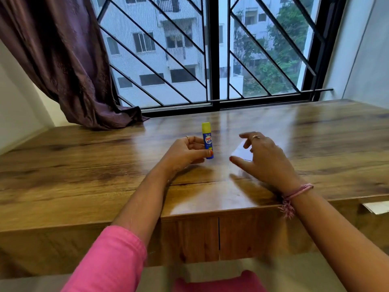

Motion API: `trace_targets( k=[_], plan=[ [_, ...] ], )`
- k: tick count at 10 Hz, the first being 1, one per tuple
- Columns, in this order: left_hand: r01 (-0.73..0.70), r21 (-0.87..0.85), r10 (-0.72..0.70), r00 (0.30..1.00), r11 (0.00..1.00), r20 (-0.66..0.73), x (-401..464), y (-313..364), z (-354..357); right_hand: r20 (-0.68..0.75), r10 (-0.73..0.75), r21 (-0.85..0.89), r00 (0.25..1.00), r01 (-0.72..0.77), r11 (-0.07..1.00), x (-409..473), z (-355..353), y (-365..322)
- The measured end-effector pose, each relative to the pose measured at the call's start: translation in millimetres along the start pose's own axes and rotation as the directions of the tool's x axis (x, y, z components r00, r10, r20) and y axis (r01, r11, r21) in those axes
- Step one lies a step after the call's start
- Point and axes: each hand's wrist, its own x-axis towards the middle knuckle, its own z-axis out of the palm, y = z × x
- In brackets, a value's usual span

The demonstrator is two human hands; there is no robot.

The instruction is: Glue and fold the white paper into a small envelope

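Note:
A blue glue stick (207, 142) with a yellow cap stands upright on the wooden table (84, 165). My left hand (185, 152) curls around its lower part, thumb and fingers touching the tube. A small white paper (242, 152) lies on the table to the right, mostly hidden under my right hand (263, 159). That hand hovers over the paper with fingers spread, thumb near its near-left corner; whether it touches the paper is unclear from motion blur.
A purple curtain (69, 66) drapes onto the table's far left. A barred window (212, 51) runs along the far edge. A slip of white paper (376, 207) sits at the front edge on the right. Drawer fronts (219, 239) are below.

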Motion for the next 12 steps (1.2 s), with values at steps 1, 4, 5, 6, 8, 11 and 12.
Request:
trace_targets(
  k=[1, 4, 5, 6, 8, 11, 12],
  plan=[
    [-0.018, 0.097, 0.029, 0.993, 0.995, -0.117, 7, -6, 0, -0.029, 0.082, -0.186, 0.996, -0.086, 0.979, -3, -1, 2],
    [0.019, 0.229, 0.045, 0.962, 0.973, -0.268, 25, -22, -3, 0.195, 0.086, -0.411, 0.977, 0.002, 0.912, -5, 7, 1],
    [0.038, 0.267, 0.039, 0.960, 0.963, -0.277, 30, -21, 0, 0.247, 0.006, -0.300, 0.969, 0.070, 0.951, -5, 7, -2],
    [0.056, 0.301, 0.032, 0.960, 0.952, -0.280, 34, -20, 3, 0.284, -0.045, -0.224, 0.958, 0.112, 0.968, -6, 6, -3],
    [0.080, 0.421, 0.038, 0.964, 0.904, -0.264, 43, -19, 5, 0.349, -0.041, -0.157, 0.936, 0.102, 0.982, -4, 7, -4],
    [0.131, 0.413, -0.018, 0.964, 0.901, -0.265, 41, -20, 2, 0.334, -0.026, -0.135, 0.942, 0.075, 0.988, -6, 6, -5],
    [0.155, 0.324, -0.062, 0.958, 0.933, -0.281, 38, -20, -1, 0.340, 0.073, -0.126, 0.938, -0.032, 0.991, -6, 4, -4]
  ],
)
